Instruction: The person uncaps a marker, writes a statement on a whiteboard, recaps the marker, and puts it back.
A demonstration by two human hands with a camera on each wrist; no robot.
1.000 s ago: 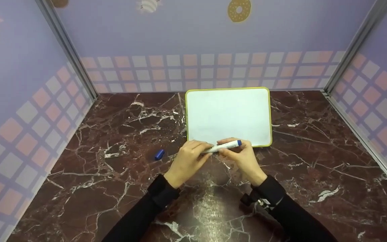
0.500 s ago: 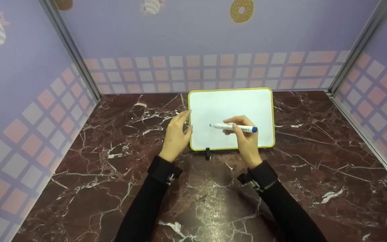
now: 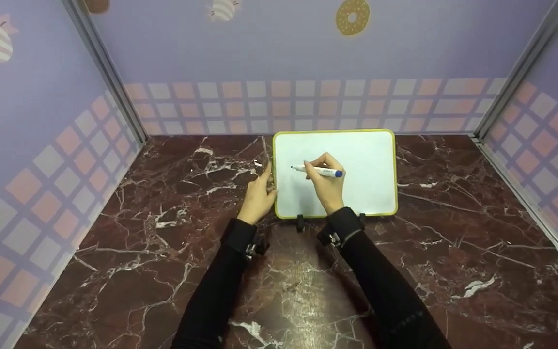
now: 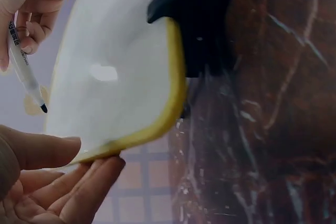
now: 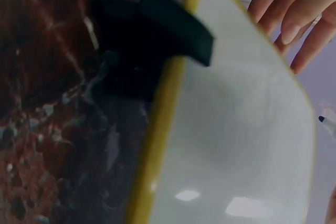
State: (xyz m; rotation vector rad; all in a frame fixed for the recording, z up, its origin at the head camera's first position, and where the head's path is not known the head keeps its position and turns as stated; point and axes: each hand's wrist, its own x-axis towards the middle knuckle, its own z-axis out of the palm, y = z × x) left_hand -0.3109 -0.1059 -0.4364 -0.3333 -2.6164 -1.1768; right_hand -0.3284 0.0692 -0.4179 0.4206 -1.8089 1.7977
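**Marker gripped over a whiteboard, its tip off the surface**

The right hand (image 3: pixel 327 183) grips a white marker (image 3: pixel 326 171) between thumb and fingers; it is cut off in both wrist views. The lettering on the barrel is too small to read. The dark tip points left in front of the whiteboard (image 3: pixel 371 179); both wrist views show it past the board's outline, apart from the surface. The left hand (image 3: pixel 258 198) holds the board's left edge, thumb in front, some fingers partly hidden behind the frame. A black clip (image 3: pixel 300 223) hooks the lower edge; a second clip (image 3: pixel 362 220) is mostly covered by the right wrist. Around lies the marbled table (image 3: pixel 129 291). On the back wall (image 3: pixel 259 53), a brown print is cut off.
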